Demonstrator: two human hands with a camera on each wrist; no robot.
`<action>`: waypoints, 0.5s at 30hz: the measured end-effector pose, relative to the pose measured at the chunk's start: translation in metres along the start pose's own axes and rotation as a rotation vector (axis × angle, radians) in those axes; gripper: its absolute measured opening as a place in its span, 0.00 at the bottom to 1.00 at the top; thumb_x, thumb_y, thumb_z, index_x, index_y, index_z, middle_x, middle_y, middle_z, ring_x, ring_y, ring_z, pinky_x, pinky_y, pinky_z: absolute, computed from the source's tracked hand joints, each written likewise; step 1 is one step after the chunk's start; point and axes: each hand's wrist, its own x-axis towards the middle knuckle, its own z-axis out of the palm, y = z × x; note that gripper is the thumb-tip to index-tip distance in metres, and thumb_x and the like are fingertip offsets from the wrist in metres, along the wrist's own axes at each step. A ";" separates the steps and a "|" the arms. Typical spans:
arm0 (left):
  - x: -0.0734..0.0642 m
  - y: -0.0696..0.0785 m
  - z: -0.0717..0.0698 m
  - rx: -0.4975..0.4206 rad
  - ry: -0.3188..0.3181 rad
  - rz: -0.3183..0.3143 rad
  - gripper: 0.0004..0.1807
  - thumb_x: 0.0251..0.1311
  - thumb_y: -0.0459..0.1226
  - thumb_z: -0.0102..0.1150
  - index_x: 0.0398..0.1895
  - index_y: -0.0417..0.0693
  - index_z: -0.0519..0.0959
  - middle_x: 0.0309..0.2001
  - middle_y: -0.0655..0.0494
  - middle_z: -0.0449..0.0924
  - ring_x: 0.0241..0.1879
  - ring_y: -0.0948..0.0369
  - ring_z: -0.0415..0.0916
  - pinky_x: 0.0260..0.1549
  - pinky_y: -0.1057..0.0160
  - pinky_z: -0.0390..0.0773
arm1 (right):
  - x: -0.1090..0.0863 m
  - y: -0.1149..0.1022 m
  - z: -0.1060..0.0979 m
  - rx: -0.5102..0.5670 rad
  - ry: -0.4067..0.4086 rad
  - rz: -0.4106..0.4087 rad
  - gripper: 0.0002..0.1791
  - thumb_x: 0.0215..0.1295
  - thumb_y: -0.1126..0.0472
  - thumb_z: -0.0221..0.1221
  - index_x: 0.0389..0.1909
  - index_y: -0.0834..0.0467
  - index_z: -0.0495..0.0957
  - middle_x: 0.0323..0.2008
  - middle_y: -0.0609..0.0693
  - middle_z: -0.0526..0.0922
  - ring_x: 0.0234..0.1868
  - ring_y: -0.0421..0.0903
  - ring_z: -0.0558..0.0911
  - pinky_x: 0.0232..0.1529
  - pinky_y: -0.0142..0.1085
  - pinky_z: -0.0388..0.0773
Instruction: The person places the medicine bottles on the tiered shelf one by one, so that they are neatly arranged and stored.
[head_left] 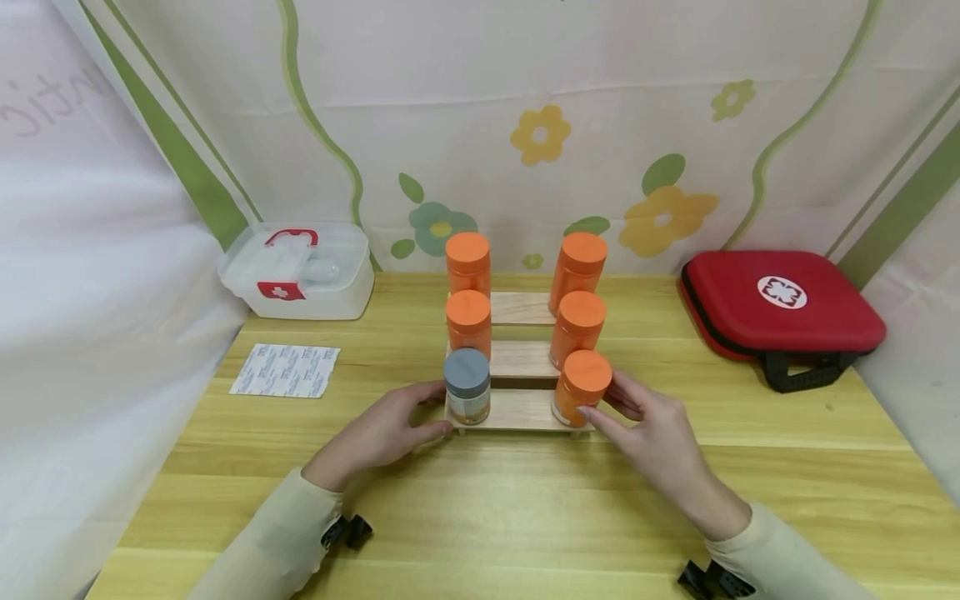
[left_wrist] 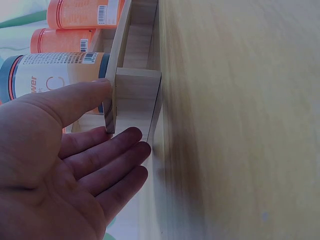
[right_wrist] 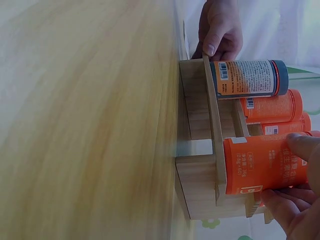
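A three-step wooden rack (head_left: 517, 408) stands mid-table, bearing vitamin bottles in two columns. My right hand (head_left: 660, 425) grips the orange vitamin bottle (head_left: 583, 385) at the front right, thumb on its near side and fingers behind. That bottle (right_wrist: 255, 165) stands upright on the lowest step. At the front left is a grey-capped bottle (head_left: 468, 387). Beside it, my left hand (head_left: 390, 425) touches the rack's left end. In the left wrist view, the thumb lies against the board's edge and the other fingers extend along the end, holding no bottle.
Orange bottles (head_left: 468, 315) fill both ends of the upper steps. A clear first-aid box (head_left: 315, 292) stands back left, behind a blister pack (head_left: 285, 371). A red first-aid case (head_left: 780, 300) lies at the right. Patterned cloth (head_left: 480, 125) hangs behind the table.
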 end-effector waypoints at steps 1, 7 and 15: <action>0.000 0.000 0.000 0.002 0.000 0.001 0.33 0.75 0.46 0.67 0.78 0.49 0.73 0.74 0.52 0.79 0.76 0.49 0.74 0.78 0.41 0.71 | 0.000 0.000 0.000 -0.004 0.004 0.000 0.34 0.49 0.77 0.80 0.61 0.72 0.83 0.53 0.67 0.90 0.53 0.46 0.90 0.49 0.23 0.86; -0.001 0.001 -0.001 0.005 0.002 -0.001 0.33 0.74 0.46 0.68 0.78 0.49 0.73 0.74 0.53 0.79 0.75 0.49 0.74 0.78 0.41 0.72 | -0.002 0.001 0.003 -0.022 0.017 -0.007 0.35 0.48 0.77 0.80 0.61 0.73 0.83 0.53 0.67 0.90 0.51 0.46 0.91 0.48 0.22 0.86; -0.001 0.001 -0.001 0.009 0.004 0.002 0.33 0.75 0.46 0.67 0.79 0.49 0.72 0.74 0.51 0.78 0.76 0.49 0.74 0.78 0.41 0.72 | -0.003 -0.001 0.005 -0.015 0.044 -0.029 0.36 0.47 0.78 0.80 0.61 0.73 0.83 0.53 0.68 0.90 0.53 0.39 0.88 0.48 0.22 0.86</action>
